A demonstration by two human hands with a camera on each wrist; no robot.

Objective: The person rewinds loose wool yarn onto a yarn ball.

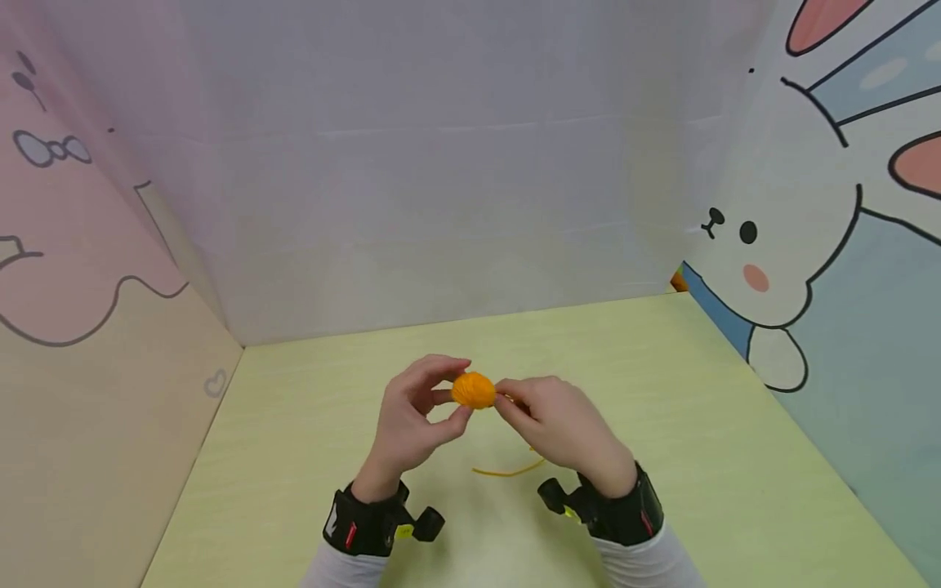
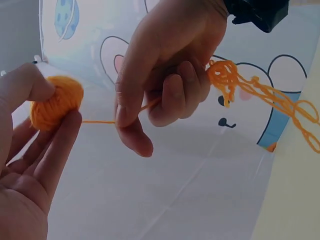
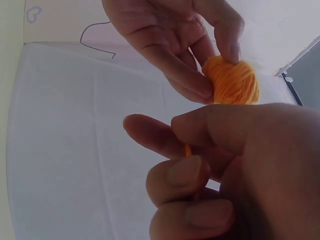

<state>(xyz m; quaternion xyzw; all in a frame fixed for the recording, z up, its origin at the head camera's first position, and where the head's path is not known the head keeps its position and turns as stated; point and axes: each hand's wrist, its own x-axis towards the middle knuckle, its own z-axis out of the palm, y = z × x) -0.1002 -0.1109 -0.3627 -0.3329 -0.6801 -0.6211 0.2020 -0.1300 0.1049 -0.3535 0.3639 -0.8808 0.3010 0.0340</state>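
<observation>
A small orange ball of yarn (image 1: 474,390) is pinched between the thumb and fingers of my left hand (image 1: 419,412), above the table. Close to its right side, my right hand (image 1: 566,420) pinches the strand (image 2: 97,122) that runs out from the ball. In the left wrist view, that strand passes between the right thumb and index finger and under the curled fingers. A loose tangle of orange yarn (image 2: 225,75) trails from behind the right hand. In the right wrist view, the yarn ball (image 3: 232,82) shows wound threads, partly hidden by the right hand.
A yarn tail (image 1: 507,474) shows below the right hand. The pale green table (image 1: 294,425) meets a white sheet (image 1: 441,180) at the back. Printed cartoon panels stand at both sides, a rabbit (image 1: 779,245) on the right. Both wrists wear black camera straps (image 1: 363,523).
</observation>
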